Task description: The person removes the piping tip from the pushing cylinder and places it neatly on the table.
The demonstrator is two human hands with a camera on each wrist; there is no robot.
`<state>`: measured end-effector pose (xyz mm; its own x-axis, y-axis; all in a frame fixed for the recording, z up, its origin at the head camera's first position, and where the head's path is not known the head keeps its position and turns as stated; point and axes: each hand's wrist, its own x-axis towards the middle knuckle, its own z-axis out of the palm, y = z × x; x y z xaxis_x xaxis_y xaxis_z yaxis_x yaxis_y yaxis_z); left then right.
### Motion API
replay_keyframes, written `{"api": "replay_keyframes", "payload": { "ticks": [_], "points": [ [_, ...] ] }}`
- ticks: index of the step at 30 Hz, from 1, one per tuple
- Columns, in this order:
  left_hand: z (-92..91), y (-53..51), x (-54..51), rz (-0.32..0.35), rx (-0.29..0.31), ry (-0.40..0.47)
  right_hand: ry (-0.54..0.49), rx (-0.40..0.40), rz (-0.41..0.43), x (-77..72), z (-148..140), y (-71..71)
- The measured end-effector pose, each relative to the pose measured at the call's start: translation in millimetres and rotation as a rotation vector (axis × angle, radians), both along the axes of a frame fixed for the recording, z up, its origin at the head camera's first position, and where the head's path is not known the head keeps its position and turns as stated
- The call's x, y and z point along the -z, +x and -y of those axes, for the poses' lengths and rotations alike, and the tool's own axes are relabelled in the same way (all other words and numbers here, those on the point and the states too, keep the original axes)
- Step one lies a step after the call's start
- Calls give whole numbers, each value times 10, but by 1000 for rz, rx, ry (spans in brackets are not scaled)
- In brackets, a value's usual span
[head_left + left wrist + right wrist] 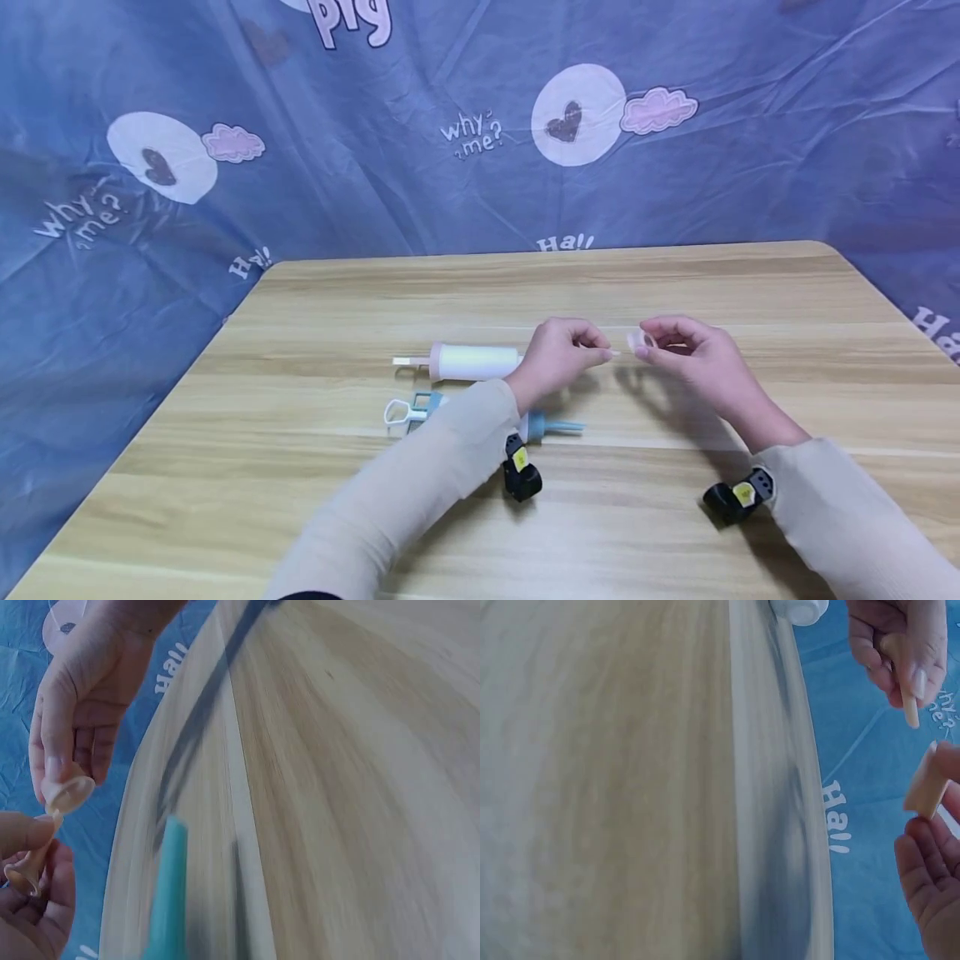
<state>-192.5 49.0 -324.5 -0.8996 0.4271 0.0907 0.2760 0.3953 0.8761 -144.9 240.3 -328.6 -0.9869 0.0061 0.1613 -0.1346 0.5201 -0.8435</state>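
Observation:
Over the far middle of the table, my left hand (564, 354) pinches a small pale pink funnel-shaped nozzle (26, 874), its thin tip pointing toward the other hand. Facing it, my right hand (693, 358) holds a short pale pink ring-shaped cap (639, 340) between thumb and fingers. In the head view a narrow gap separates the two pieces; the left wrist view shows the nozzle's tip at the ring (71, 795). A white syringe-like tube (477, 363) with a pink collar and a plunger handle lies left of my left hand.
Partly hidden under my left forearm lies a second syringe-like tube with a blue nozzle (558, 427) and a ring handle (401, 412). The wooden table (225, 467) ends at a blue printed cloth (360, 167) behind it.

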Motion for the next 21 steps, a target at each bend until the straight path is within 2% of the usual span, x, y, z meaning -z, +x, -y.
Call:
{"api": "replay_keyframes", "payload": {
  "ticks": [4,9,14,21],
  "points": [
    [-105,1,41,45,-82,-5,38,1,46,20,-29,-20],
    [-232,-3,74,56,-162,-70,106,10,137,45,-89,-45],
    [-308,15,83,54,-186,-137,115,2,228,88,-138,-85],
    [-367,24,122,48,-213,-266,138,-28,282,158,-176,-124]
  ]
}}
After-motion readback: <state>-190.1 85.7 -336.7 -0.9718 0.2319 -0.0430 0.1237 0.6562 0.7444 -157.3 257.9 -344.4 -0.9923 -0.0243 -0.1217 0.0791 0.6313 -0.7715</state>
